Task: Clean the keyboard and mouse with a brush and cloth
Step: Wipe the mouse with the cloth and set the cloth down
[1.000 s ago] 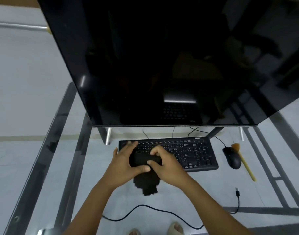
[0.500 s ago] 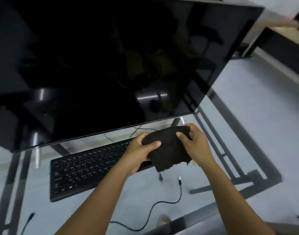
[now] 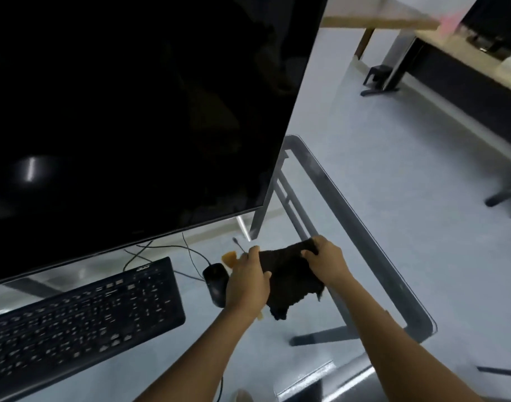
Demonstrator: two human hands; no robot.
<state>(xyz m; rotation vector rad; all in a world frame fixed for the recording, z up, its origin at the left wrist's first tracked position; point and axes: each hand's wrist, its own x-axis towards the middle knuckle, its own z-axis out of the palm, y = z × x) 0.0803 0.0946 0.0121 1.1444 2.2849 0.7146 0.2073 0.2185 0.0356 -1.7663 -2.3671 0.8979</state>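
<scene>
Well off to the left of our left hand [image 3: 246, 281] lies the keyboard [image 3: 80, 319], untouched at this moment, on the glass desk [image 3: 364, 227]. Just left of that hand, partly hidden behind it, sits the mouse [image 3: 215, 281], with the brush [image 3: 230, 258] showing its pale bristles above the knuckles. Our left hand pinches the near corner of the dark cloth [image 3: 292, 281], thumb curled over the edge; our right hand [image 3: 327, 264] grips the far corner, fingers folded round it, so the cloth hangs stretched between them above the desk. We judge that we are about to wipe the mouse. Whether the keyboard is already clean we cannot tell; the brush is not in use now.
</scene>
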